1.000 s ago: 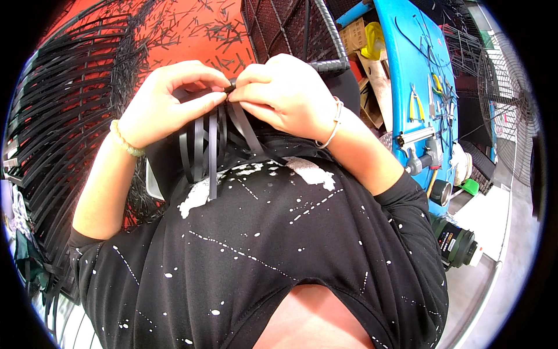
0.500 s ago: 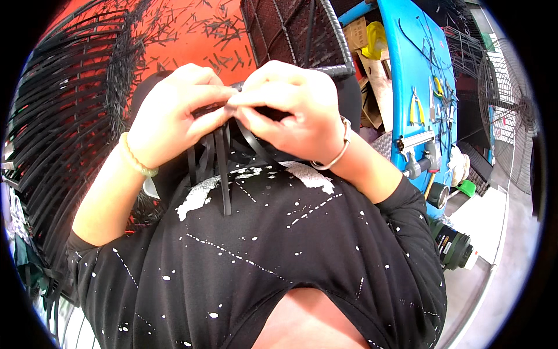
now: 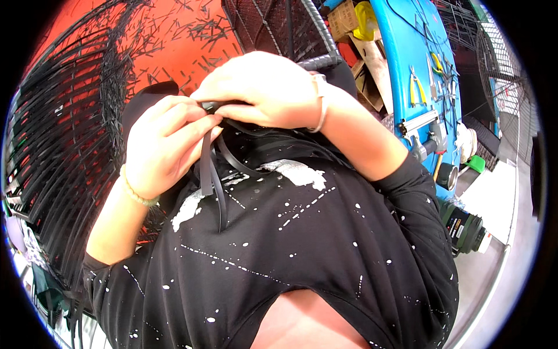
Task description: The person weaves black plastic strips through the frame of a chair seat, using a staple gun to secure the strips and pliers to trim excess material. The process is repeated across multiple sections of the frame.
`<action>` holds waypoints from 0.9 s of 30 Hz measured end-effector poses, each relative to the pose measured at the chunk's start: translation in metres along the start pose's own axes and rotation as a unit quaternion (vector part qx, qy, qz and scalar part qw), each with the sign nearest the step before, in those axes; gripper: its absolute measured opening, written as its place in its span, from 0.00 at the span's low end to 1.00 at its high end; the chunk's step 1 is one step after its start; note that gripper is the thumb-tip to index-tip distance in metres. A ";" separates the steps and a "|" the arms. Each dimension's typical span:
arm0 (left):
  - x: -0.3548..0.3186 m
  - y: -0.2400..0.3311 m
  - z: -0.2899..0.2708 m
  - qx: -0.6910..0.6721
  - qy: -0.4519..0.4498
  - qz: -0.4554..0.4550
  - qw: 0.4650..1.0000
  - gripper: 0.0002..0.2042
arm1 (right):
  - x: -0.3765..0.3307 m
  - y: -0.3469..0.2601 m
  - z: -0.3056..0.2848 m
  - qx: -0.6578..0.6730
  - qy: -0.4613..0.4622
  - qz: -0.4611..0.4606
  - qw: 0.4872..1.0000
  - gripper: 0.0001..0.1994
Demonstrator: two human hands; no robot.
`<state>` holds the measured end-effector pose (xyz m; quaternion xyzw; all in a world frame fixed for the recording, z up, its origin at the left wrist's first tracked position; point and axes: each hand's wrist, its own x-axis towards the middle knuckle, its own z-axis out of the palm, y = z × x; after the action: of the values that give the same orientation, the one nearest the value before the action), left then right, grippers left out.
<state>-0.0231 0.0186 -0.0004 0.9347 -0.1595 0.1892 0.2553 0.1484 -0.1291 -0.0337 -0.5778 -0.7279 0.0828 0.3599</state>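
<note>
My left hand [image 3: 165,145] and my right hand [image 3: 264,87] meet in front of my chest, both closed on black flat strips [image 3: 209,168]. The strips hang down from between my fingers over my black paint-speckled shirt [image 3: 302,244]. My right hand lies above and partly over the left, pinching the strips' upper ends. A woven black strip frame [image 3: 64,151] curves along my left side, just beyond my left wrist, which wears a beaded bracelet.
An orange floor [image 3: 174,41] strewn with black strip offcuts lies ahead. A dark wire mesh frame [image 3: 273,26] stands behind my hands. To the right are a blue board [image 3: 415,64] with pliers and tools, cardboard boxes, and a dark cylinder with a green band [image 3: 462,227].
Both hands have shifted right and closer to the camera, the right hand now folding over the left. The strips hang shorter below my fingers.
</note>
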 end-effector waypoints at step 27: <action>0.027 -0.023 0.000 -0.379 0.042 -0.409 0.829 0.12 | -0.006 -0.005 0.003 -0.131 -0.001 0.119 0.984 0.20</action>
<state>0.0097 0.0321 0.0016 0.7356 0.1889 0.0311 0.6498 0.1431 -0.1352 -0.0359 -0.7021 -0.6591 0.0296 0.2678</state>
